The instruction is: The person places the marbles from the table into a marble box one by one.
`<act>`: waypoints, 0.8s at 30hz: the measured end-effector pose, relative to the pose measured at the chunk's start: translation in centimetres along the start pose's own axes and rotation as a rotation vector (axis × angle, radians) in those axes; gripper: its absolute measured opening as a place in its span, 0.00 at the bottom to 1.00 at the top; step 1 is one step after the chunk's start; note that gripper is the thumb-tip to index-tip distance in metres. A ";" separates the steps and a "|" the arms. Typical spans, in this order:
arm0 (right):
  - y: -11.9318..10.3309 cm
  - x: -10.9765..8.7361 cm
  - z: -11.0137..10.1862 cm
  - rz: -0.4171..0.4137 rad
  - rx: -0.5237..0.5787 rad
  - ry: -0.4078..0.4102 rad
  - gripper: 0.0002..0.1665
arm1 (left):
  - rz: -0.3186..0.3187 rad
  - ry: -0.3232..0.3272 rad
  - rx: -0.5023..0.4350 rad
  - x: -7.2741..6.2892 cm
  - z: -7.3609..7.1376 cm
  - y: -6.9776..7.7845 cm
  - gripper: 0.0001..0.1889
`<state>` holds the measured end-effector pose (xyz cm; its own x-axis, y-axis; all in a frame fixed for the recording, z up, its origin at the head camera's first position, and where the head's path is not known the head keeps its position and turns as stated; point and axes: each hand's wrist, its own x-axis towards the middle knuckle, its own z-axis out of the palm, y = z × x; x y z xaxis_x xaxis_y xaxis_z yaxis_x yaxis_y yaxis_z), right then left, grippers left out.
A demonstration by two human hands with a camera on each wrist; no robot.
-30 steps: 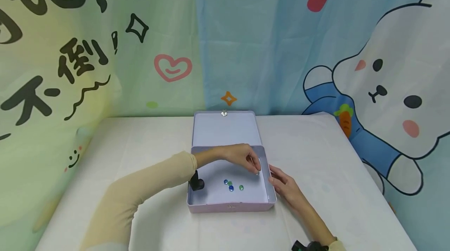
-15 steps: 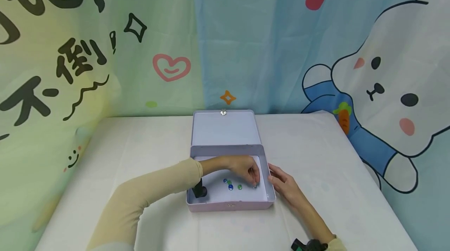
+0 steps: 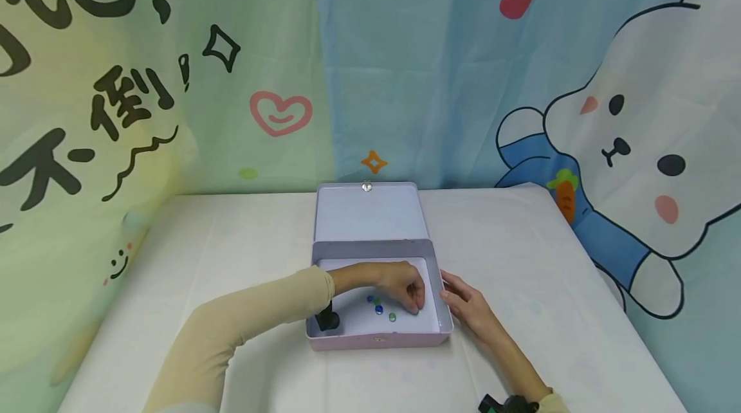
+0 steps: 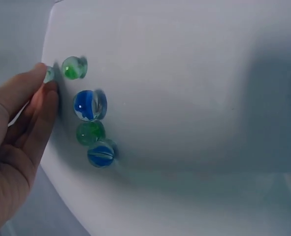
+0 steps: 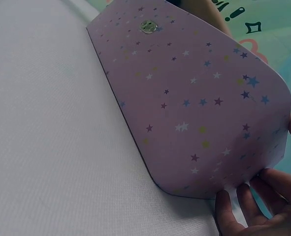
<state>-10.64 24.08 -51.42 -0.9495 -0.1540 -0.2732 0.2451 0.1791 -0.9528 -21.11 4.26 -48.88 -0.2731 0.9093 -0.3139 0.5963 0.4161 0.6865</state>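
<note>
A marble (image 4: pixel 49 75) was inside the box (image 3: pixel 347 343), right of the middle and toward the front edge, pinched between the thumb and fingers of the left hand (image 3: pixel 401 283); most of it was hidden. Just beside it lay a green marble (image 4: pixel 75 68), the closest of the loose ones to the box's front edge. Next in a slanting row toward the box's left edge came a blue marble (image 4: pixel 87 105), a second green marble (image 4: pixel 90 132) and a second blue marble (image 4: pixel 101 154), those three close together. The right hand (image 3: pixel 470 310) had its fingers extended and loose against the outside of the box's right wall, near the front corner. The lid (image 3: pixel 370 213) stood open at the back edge. Pink and star-printed, the front wall bore a metal clasp (image 5: pixel 148 26). The box sat on the white worktop (image 3: pixel 260 336), toward its far edge. Behind hung a curtain (image 3: pixel 393 65) with a rabbit (image 3: pixel 631 149) at the right.
</note>
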 end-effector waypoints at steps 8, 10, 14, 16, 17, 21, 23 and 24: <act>-0.1 0.1 0.0 0.002 -0.002 0.006 0.35 | 0.050 0.037 0.028 -1.2 -1.2 0.6 0.06; -0.1 0.1 0.1 0.009 -0.003 0.007 0.35 | 0.068 0.059 0.013 -1.9 -2.1 0.7 0.07; 0.0 0.2 0.2 0.020 -0.007 0.018 0.35 | 0.099 0.132 -0.037 -4.2 -4.5 0.9 0.08; 0.0 0.2 0.3 0.024 -0.012 0.026 0.35 | 0.098 0.189 -0.087 -5.8 -5.7 1.0 0.08; 0.0 0.3 0.3 0.026 -0.014 0.028 0.35 | 0.098 0.221 -0.112 -6.7 -6.3 1.0 0.08; 0.1 0.3 0.3 0.023 -0.020 0.032 0.35 | 0.079 0.349 -0.212 -10.5 -7.9 0.3 0.08; 0.1 0.3 0.2 0.019 -0.021 0.029 0.35 | 0.064 0.407 -0.247 -12.3 -8.3 -0.4 0.08; 0.1 0.3 0.2 0.018 -0.019 0.027 0.35 | 0.058 0.432 -0.269 -13.2 -8.3 -0.9 0.09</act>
<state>-10.89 23.84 -51.64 -0.9501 -0.1242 -0.2862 0.2585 0.2000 -0.9451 -24.32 -8.12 -39.87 -0.5663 0.8242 -0.0093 0.4202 0.2984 0.8570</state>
